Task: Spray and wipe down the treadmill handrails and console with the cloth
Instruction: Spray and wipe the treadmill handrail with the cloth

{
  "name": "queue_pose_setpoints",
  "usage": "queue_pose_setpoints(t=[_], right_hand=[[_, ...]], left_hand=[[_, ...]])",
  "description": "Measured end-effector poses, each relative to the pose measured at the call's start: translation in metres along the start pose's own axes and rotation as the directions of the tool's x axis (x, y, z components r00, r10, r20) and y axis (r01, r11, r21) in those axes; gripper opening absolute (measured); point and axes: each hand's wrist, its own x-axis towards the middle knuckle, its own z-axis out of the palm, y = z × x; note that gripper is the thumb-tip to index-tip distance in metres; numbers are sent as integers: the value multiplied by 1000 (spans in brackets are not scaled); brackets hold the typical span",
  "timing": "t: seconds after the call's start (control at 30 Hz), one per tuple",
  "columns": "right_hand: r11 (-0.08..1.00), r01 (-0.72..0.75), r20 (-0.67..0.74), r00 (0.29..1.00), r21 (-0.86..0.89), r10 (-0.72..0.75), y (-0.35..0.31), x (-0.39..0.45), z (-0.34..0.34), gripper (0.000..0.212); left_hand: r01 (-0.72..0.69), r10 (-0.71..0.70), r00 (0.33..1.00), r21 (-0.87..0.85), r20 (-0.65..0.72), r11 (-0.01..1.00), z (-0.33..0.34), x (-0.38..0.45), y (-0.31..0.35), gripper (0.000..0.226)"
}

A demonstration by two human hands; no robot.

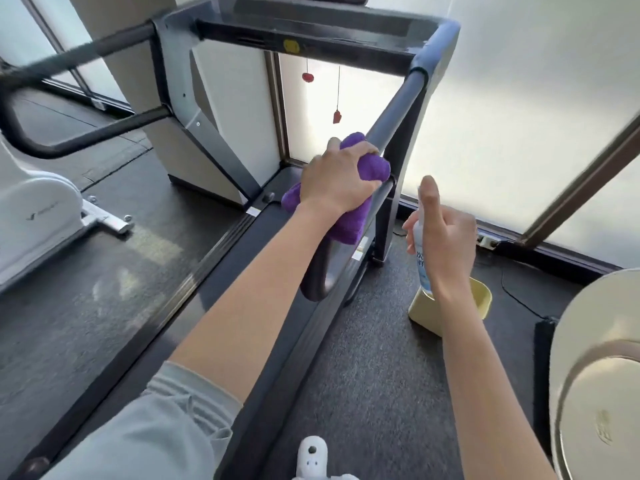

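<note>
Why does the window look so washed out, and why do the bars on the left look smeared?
In the head view, daylight through the frosted window overexposes it; the left handrail is streaked by motion blur, and the wide lens bends straight edges. The left hand with the purple cloth stays fairly sharp, as does the right hand holding the spray bottle.

You're in a gym: a dark grey metal-framed treadmill [311, 39] fills the frame's centre, a white exercise machine [38, 216] at left.

one purple cloth [360, 188], one spray bottle [420, 247], two hands [337, 176]
</note>
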Motion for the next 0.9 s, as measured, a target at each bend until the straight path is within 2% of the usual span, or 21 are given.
queue_pose_setpoints(t=[0.07, 0.27, 0.47, 0.53, 0.6, 0.67, 0.8, 0.9], right_hand=[[999, 12, -5, 1000, 32, -12, -5, 7, 8, 76], [993, 52, 29, 998, 103, -55, -5, 19, 11, 74], [987, 96, 181, 976, 132, -119, 8, 41, 9, 82], [980, 133, 256, 952, 146, -167, 12, 51, 6, 88], [975, 150, 346, 917, 162, -198, 14, 62, -1, 88], [973, 160, 424, 879, 168, -218, 17, 73, -11, 84], [974, 158, 537, 814, 161, -220, 21, 84, -29, 81], [978, 154, 594, 777, 144, -210, 25, 84, -39, 81]], left_hand=[[-6, 6, 999, -9, -34, 1000, 3, -3, -4, 50], [22, -95, 932, -207, -349, 978, 24, -66, -22, 57], [154, -267, 857, -274, -441, 949, 50, -109, -23, 58], [258, -359, 797, -264, -485, 929, 60, -112, -11, 58], [370, -456, 693, -267, -558, 890, 66, -109, 7, 57], [416, -477, 630, -253, -612, 873, 61, -93, 19, 56], [448, -375, 702, -34, -605, 893, 37, -51, 21, 58], [510, -399, 634, -30, -662, 860, 50, -59, 21, 60]])
